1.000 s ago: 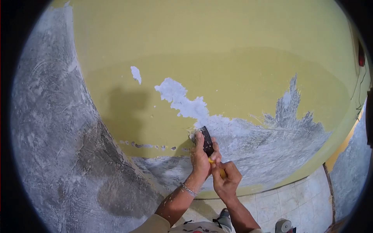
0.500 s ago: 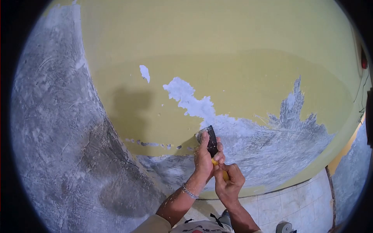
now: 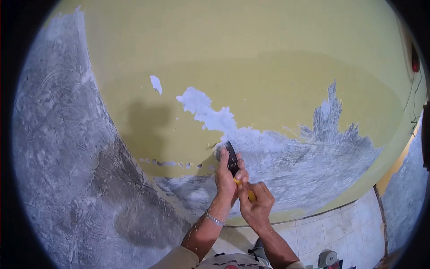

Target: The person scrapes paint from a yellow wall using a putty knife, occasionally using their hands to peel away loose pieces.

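Tiled floor [image 3: 340,231] lies at 5 o'clock, beneath the person; left wrist carries a chain bracelet [image 3: 214,219]; right hand [image 3: 256,205] is clenched round the yellow handle [image 3: 251,196] of a paint scraper [image 3: 231,158], near 6 o'clock; left hand [image 3: 226,178], at 11 o'clock of the right, presses its fingers on the dark blade, bearing it against the wall; blade tip sits at the ragged border between yellow paint [image 3: 268,89] and bare grey plaster [image 3: 309,168]; step judged: lifting paint along that border; next stroke calls for a shallow blade angle, driven under the paint edge toward 11 o'clock.
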